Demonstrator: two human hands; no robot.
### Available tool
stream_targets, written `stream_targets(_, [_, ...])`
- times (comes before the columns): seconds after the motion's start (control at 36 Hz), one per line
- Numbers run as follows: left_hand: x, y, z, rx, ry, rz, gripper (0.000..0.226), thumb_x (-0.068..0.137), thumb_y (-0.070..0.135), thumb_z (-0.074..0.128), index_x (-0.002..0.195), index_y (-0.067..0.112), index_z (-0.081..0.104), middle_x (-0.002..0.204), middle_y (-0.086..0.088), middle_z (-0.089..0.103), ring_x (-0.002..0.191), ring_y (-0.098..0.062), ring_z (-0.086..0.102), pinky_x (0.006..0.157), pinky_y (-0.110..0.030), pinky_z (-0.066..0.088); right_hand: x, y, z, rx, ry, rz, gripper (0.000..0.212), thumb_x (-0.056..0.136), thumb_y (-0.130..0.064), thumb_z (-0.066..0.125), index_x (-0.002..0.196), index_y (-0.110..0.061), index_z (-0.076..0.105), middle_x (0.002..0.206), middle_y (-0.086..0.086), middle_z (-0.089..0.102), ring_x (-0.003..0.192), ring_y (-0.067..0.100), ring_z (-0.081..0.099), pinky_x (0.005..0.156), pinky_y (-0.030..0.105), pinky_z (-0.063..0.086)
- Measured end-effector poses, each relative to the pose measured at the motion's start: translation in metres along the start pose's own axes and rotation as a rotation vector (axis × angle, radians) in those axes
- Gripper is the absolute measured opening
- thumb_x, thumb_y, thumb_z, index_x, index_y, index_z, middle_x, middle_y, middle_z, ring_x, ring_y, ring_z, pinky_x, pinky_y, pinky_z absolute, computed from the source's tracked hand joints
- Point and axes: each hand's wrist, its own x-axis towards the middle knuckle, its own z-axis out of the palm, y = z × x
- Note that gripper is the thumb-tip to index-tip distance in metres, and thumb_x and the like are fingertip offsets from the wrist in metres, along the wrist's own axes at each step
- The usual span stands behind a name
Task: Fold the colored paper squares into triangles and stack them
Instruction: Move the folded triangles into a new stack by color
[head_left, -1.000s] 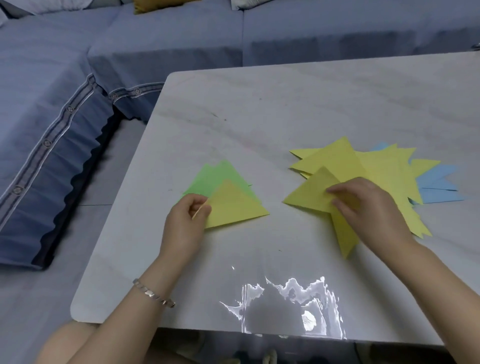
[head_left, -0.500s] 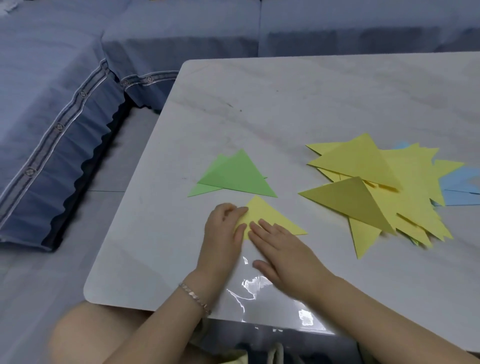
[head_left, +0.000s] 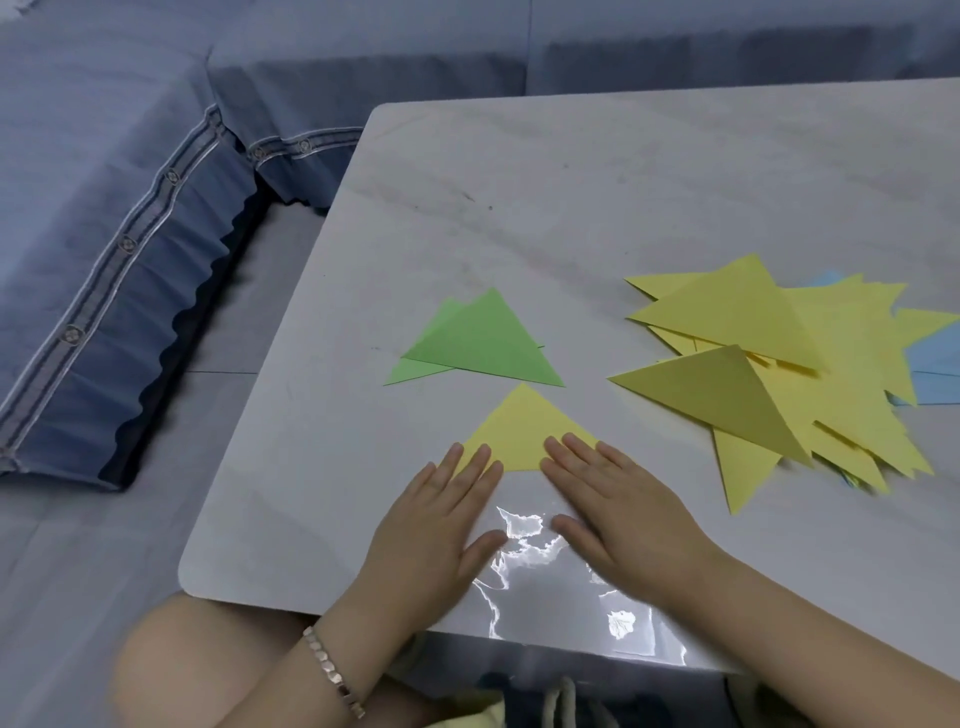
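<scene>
Marble table (head_left: 571, 208): left hand (head_left: 436, 525) and right hand (head_left: 618, 509), both flat, apparently press yellow triangle (head_left: 524, 431).

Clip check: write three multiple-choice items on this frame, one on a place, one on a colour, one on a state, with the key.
1. Where are the green triangles relative to the small yellow triangle? A) beyond it, away from the person B) beneath it C) nearer the person
2. What colour shows under the yellow pile? A) red B) blue C) white
3. How are the left hand and right hand set? A) flat on the small yellow triangle B) pinching it aloft C) curled, touching nothing
Key: 1 A, they lie past its tip; 2 B, blue sheets stick out at right; 3 A, straight fingers rest on its near edge.
</scene>
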Motion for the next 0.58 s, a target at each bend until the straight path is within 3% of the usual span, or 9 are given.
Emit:
stream_targets(0.06, [-0.003,-0.002,-0.001,-0.01,0.011,-0.017,0.059,0.095,0.048,0.016,0.129,0.018,0.054,0.137,0.001,0.049,0.126,-0.024,0.047,0.101,-0.031,0.037,-0.01,0.01,0.0,0.008,0.027,0.028,0.042,0.089,-0.036,0.053,0.118,-0.007,0.063,0.129,0.009,0.056,0.119,0.028,0.053,0.099,0.038,0.041])
stream_targets(0.11, [-0.006,-0.003,-0.001,-0.06,0.031,-0.024,0.054,0.093,0.044,0.026,0.128,0.016,0.056,0.135,-0.001,0.051,0.124,-0.028,0.048,0.103,-0.031,0.026,-0.02,0.022,-0.004,-0.006,0.027,0.079,0.046,0.091,-0.037,0.043,0.119,-0.006,0.062,0.13,0.009,0.054,0.121,0.03,0.05,0.104,0.036,0.028])
stream_targets(0.22, [-0.008,-0.009,-0.002,-0.149,0.076,-0.089,0.048,0.09,0.037,0.033,0.122,0.014,0.061,0.132,-0.003,0.054,0.122,-0.032,0.049,0.102,-0.031,0.023,-0.033,0.035,-0.012,-0.014,-0.001,0.145,0.062,0.096,-0.044,0.018,0.119,-0.007,0.062,0.131,0.006,0.054,0.124,0.03,0.047,0.103,0.037,0.025])
stream_targets(0.31, [-0.009,-0.015,-0.005,-0.205,0.096,-0.116,0.055,0.095,0.042,0.023,0.117,0.013,0.065,0.129,-0.004,0.056,0.122,-0.032,0.05,0.102,-0.031,0.024,-0.034,0.035,-0.011,-0.009,0.023,0.168,0.057,0.093,-0.042,0.025,0.117,-0.006,0.063,0.131,0.005,0.055,0.125,0.03,0.045,0.103,0.037,0.024])
stream_targets(0.36, [-0.009,-0.018,-0.005,-0.198,0.128,-0.12,0.059,0.097,0.042,0.019,0.111,0.011,0.068,0.127,-0.005,0.058,0.12,-0.031,0.052,0.103,-0.034,0.032,-0.034,0.033,-0.008,-0.003,0.056,0.188,0.056,0.093,-0.041,0.027,0.115,-0.006,0.064,0.13,0.007,0.056,0.125,0.031,0.045,0.103,0.037,0.025])
stream_targets(0.44, [-0.009,-0.02,-0.003,-0.282,0.237,-0.288,0.03,0.093,0.025,0.048,0.097,0.008,0.074,0.124,-0.009,0.06,0.12,-0.03,0.053,0.101,-0.037,0.037,-0.035,0.032,-0.004,0.014,0.129,0.197,0.064,0.097,-0.043,0.017,0.112,-0.004,0.066,0.127,0.009,0.057,0.123,0.032,0.048,0.103,0.038,0.029])
stream_targets(0.5, [-0.004,-0.019,-0.007,-0.351,0.256,-0.468,0.017,0.087,0.019,0.061,0.084,0.01,0.075,0.121,-0.007,0.063,0.121,-0.024,0.053,0.098,-0.029,0.037,-0.035,0.031,-0.002,0.029,0.183,0.192,0.063,0.098,-0.042,0.019,0.108,-0.003,0.068,0.123,0.011,0.06,0.119,0.034,0.051,0.099,0.041,0.042])
stream_targets(0.58, [0.015,-0.007,-0.018,-0.445,0.268,-0.606,0.02,0.081,0.035,0.064,0.079,0.015,0.069,0.094,0.007,0.067,0.1,-0.019,0.058,0.081,-0.027,0.04,-0.033,0.029,0.002,0.075,0.243,0.189,0.053,0.094,-0.036,0.032,0.102,0.002,0.069,0.118,0.016,0.063,0.113,0.035,0.057,0.09,0.048,0.048])
